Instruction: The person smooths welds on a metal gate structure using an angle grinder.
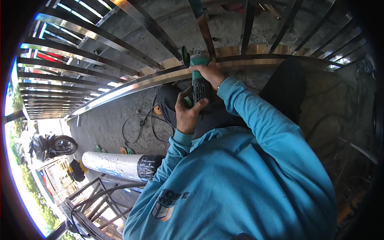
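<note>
An angle grinder with a green head and a dark body is held in both hands over a metal grille. My left hand is wrapped round the rear of its body, thumb on the near side. My right hand is closed round the front by the green head. The grinder's disc stands edge-up on the left of the head, close to the grille's bottom rail. Shiny upright bars run away from that rail.
A long grey gas cylinder lies at lower left. A cable loops over the concrete floor, with several loose discs nearby. A motorcycle stands at far left, and a metal frame at bottom left.
</note>
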`<control>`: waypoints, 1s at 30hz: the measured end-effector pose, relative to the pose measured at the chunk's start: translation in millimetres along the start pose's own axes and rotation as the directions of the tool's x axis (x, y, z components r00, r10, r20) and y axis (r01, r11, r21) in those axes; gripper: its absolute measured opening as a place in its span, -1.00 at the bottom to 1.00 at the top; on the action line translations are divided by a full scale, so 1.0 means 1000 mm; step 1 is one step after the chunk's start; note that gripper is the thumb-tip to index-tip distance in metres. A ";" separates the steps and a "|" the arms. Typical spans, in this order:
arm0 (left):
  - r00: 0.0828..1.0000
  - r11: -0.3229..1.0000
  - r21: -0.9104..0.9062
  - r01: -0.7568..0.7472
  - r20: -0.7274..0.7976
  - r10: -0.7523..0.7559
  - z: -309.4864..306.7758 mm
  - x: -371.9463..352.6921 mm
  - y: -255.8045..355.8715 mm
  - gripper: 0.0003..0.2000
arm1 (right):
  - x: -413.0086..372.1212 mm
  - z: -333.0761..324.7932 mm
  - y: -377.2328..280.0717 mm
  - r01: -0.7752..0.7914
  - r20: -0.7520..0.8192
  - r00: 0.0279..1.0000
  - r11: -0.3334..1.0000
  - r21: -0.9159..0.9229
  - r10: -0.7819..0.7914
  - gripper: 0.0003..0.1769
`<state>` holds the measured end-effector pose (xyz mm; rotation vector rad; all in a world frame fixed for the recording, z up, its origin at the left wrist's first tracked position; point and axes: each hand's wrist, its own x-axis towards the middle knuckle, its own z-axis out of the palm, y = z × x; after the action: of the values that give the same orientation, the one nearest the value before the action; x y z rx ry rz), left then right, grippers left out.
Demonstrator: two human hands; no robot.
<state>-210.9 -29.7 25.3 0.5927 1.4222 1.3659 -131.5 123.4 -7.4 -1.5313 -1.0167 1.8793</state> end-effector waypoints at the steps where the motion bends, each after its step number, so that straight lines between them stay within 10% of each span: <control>1: 1.000 1.000 0.002 -0.002 0.003 0.002 0.000 -0.002 0.000 -0.36 | 0.002 -0.001 0.005 0.002 -0.001 1.000 1.000 0.002 -0.002 0.16; 13: 1.000 1.000 0.022 0.018 0.007 -0.018 0.003 0.003 0.008 -0.35 | 0.030 0.001 0.022 0.004 0.042 0.999 0.995 0.104 -0.008 0.13; 22: 0.993 0.993 0.114 -0.022 0.115 0.009 0.020 -0.048 0.003 -0.30 | -0.035 -0.041 0.030 0.016 0.176 0.983 0.985 0.171 -0.046 -0.51; 30: 0.992 0.995 0.048 -0.090 0.095 0.085 0.025 -0.035 0.003 -0.26 | -0.015 -0.049 0.025 -0.066 0.216 0.976 0.992 0.111 0.041 -0.55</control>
<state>-177.0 -49.6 44.0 0.7511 1.3743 1.3555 -78.6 107.9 -22.7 -1.3231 -0.9442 2.1378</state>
